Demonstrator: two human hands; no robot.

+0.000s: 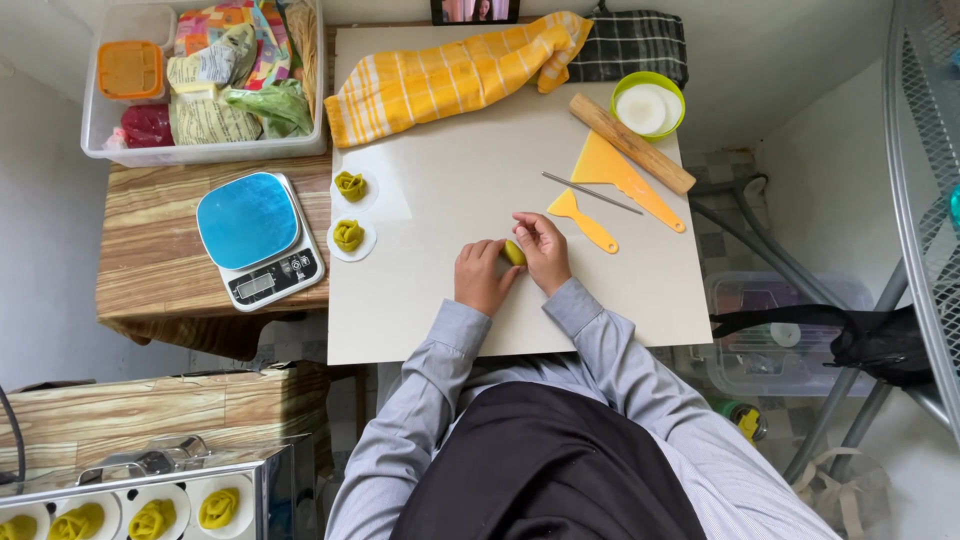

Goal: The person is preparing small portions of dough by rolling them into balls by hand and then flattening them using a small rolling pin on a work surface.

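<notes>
Left hand (482, 275): we curl it round the green dough piece (514, 252).
Right hand (543, 248): our fingers pinch that dough.
Nearby: yellow scraper (583, 219), just beside.

Grey striped sleeves, black apron

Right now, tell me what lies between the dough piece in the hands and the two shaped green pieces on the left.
In the head view, only bare white board lies between the dough piece and the two shaped green pieces; the left hand sits beside the dough.
</notes>
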